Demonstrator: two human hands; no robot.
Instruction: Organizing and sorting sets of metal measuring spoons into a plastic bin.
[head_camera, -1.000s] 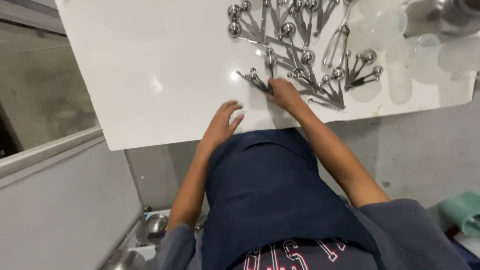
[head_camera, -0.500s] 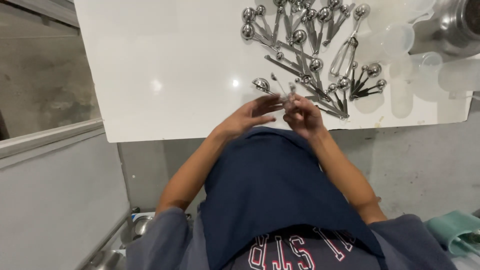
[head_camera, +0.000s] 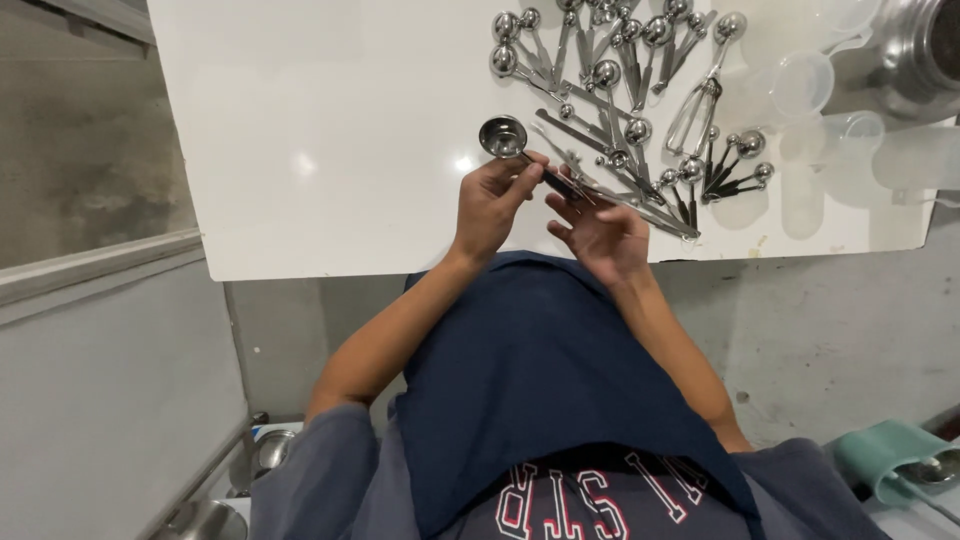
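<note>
Nearest the camera is the person's own body: a grey sweatshirt with red and white lettering, and over it a dark blue apron that runs up to the edge of the white table. Down at the lower left sit two small metal bowls, partly cut off by the sleeve, and at the lower right a pale green tray shows at the frame's edge. Both forearms reach up from the sleeves and meet just over the table's near edge. The left hand has its fingers closed on the handle of a metal measuring spoon, pinching it between thumb and fingertips so that the round bowl of the spoon sticks out above the hand, over the white tabletop. The right hand is just beside it, palm turned up and fingers spread loosely apart; its fingertips lie at the far end of the spoon's dark handle, though whether they actually press on it cannot be told. Beyond the hands, a pile of metal scoops and spoons lies scattered on the table, their handles crossing one another. Farther right stand several clear plastic cups, and at the top right corner a shiny steel pot is partly out of view.
</note>
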